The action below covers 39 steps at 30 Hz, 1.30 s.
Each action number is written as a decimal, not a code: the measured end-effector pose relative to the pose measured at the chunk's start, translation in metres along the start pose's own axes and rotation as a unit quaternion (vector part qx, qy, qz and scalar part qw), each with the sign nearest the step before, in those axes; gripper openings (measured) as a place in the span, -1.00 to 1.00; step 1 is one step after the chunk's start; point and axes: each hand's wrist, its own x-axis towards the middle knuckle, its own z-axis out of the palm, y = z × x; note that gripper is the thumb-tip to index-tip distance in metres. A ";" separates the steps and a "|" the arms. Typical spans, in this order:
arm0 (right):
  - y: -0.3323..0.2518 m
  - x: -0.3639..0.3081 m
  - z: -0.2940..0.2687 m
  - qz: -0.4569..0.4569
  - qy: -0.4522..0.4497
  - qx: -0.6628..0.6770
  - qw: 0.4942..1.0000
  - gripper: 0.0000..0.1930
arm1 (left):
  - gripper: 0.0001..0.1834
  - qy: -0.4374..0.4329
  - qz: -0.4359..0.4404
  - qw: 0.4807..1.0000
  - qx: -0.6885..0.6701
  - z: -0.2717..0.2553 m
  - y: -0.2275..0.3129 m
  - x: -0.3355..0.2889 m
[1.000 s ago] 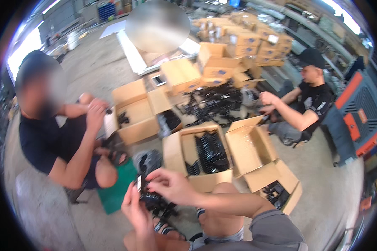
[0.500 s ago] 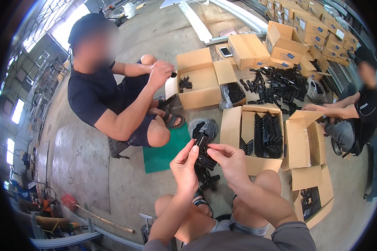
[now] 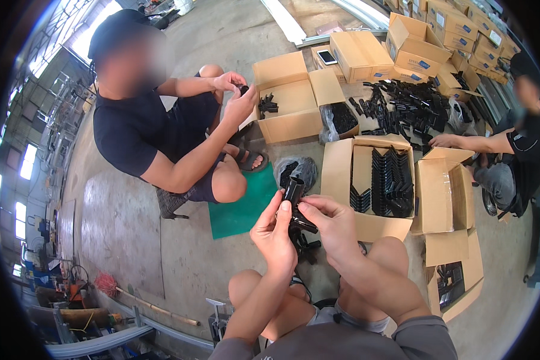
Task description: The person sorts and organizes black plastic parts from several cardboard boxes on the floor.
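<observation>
Both my hands hold a black plastic tubular fitting (image 3: 294, 190) in front of my knees, its round hollow end tilted up. My left hand (image 3: 274, 235) is closed round its left side with thumb and fingers. Pinching its lower right part, my right hand (image 3: 330, 223) has its fingertips partly hidden behind the piece. Below my hands, more black fittings (image 3: 309, 247) lie on the floor between my feet, partly covered. Just beyond them sits a clear plastic bag (image 3: 305, 170) with small black parts inside.
An open carton (image 3: 337, 165) with rows of black fittings stands to the right, beside another open carton (image 3: 433, 198). A large heap of black fittings (image 3: 402, 111) lies beyond. One person (image 3: 129, 129) squats at left on a green mat's edge (image 3: 237, 210); another person (image 3: 531, 144) sits at right.
My hands still grip the fitting, which now stands slightly more upright. The left person's hands have shifted round a small black part; the right person's arm now reaches toward the heap.
</observation>
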 end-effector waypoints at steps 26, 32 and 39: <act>0.003 -0.002 0.007 -0.252 -0.006 -0.296 0.921 -0.84 | -0.64 0.008 0.002 0.999 0.040 -0.004 0.006 -0.001; 0.007 0.000 0.010 -0.183 -0.012 -0.200 0.963 -0.83 | -0.65 0.016 0.002 1.000 0.026 -0.005 0.004 0.000; 0.009 -0.005 0.009 -0.112 0.001 -0.148 0.983 -0.84 | -0.65 0.012 0.006 0.999 0.048 -0.004 0.003 -0.002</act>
